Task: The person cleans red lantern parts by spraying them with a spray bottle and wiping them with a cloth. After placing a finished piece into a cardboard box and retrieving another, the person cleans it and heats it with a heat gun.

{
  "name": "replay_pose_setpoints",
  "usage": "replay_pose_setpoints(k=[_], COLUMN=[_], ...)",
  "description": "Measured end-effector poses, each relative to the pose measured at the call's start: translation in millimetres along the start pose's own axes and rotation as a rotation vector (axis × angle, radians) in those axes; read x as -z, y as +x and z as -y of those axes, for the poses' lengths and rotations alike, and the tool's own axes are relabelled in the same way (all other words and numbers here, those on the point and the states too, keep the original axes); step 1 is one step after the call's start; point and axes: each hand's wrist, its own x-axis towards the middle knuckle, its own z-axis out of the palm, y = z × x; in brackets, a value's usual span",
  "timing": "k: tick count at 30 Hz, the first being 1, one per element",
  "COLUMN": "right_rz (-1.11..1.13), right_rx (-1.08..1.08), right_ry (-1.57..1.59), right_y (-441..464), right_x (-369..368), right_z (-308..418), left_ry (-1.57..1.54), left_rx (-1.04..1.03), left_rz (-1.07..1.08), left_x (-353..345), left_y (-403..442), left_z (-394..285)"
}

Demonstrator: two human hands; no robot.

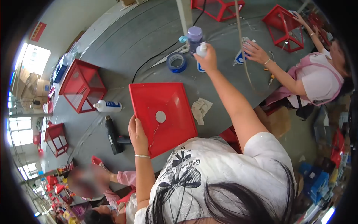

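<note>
My left hand point(138, 132) grips the left edge of a shallow red square lantern panel point(173, 108), its thumb on top and the other fingers hidden at the rim. A pale round disc point(160, 116) sits in the panel's middle, and a thin wire runs from it toward the near corner. Farther out, my right hand point(209, 59) is closed around a white glue bottle point(201, 51) with a blue label, its top sticking out above my fingers. The bottle stands just beside a purple-lidded jar point(195, 37). Between the panel and my right forearm lies a crumpled cloth point(201, 110).
A blue tape roll point(176, 62) lies beyond the panel. To the left are a black heat gun point(113, 135), another white bottle point(108, 106) and a red lantern frame point(82, 86). At right, a co-worker's hand point(255, 51) is at another bottle near a second frame point(284, 29).
</note>
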Motion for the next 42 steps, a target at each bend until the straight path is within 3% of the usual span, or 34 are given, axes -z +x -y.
replay_pose_setpoints(k=[2,4,7,13,16,19,22,29,32,34,36,39,41,42], right_rz=[0.063,0.002,-0.169,0.677,0.731,0.838,0.701,1.093,1.099,0.948,0.760,0.616,0.803,0.813], right_rx=[-0.078,0.093,0.098,0.116,0.184,0.108,0.057,0.272,0.379,0.336,0.040,0.033,0.221,0.214], right_ry=[0.024,-0.097,-0.060,-0.309,-0.260,-0.062,0.115,0.134,0.045,0.053,0.028,0.052,-0.004,0.029], right_y=[1,2,-24,-169,-201,-206,-193,-238,-218,-185,-163,-167,-185,-206], right_x=[7,27,55,101,107,93,80,45,6,-29,-49,-66,-60,-49], right_z=[-2,29,49,86,84,51,79,114,92,83,84,78,82,95], left_ry=[0.008,-0.010,-0.039,0.028,0.050,0.078,0.114,0.167,0.195,0.222,0.256,0.230,0.269,0.284], left_rx=[-0.009,0.000,0.025,0.038,0.017,0.021,0.011,0.022,0.017,0.021,0.005,0.004,-0.006,-0.001], left_rz=[0.018,-0.001,-0.007,-0.004,-0.004,-0.006,-0.005,-0.005,0.005,0.017,0.016,-0.003,0.004,0.010], left_x=[0,-1,-2,-1,-1,-1,-1,-2,-1,-1,-2,-4,-4,-5], left_y=[0,0,1,-1,-1,-1,-1,-1,-1,-5,-3,-4,-5,-6], left_z=[0,-1,3,-3,2,-9,-5,-7,-10,-12,-14,-17,-21,-21])
